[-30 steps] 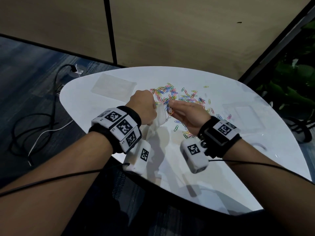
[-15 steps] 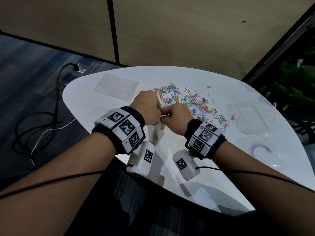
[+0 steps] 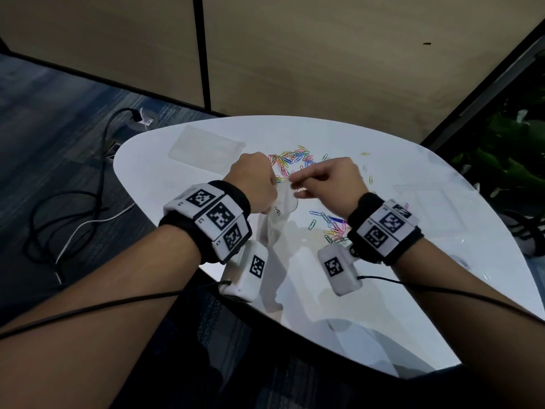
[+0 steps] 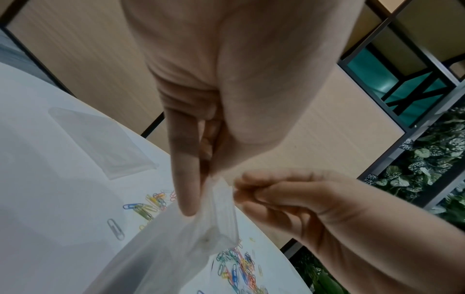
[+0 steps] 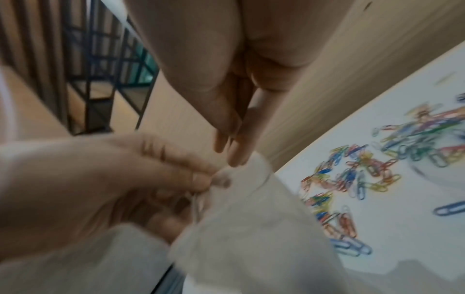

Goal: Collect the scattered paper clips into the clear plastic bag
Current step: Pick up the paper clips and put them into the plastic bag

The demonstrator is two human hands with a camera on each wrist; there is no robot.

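Left hand (image 3: 253, 181) grip pinching the mouth of the clear plastic bag (image 3: 280, 211) above the white tabletop (image 3: 442, 261), right hand (image 3: 330, 181) grip with fingertips pinched together at the bag's rim, contents too small to tell, coloured paper clips (image 3: 295, 159) scattered at 12 and 4 o'clock of the bag, a flat clear bag (image 3: 206, 147) at 10 o'clock.

Left wristband (image 3: 206, 219), small "L2", "L1"

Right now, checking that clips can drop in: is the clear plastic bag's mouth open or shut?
Open: in the left wrist view the clear plastic bag gapes below the left hand, which pinches its top edge.
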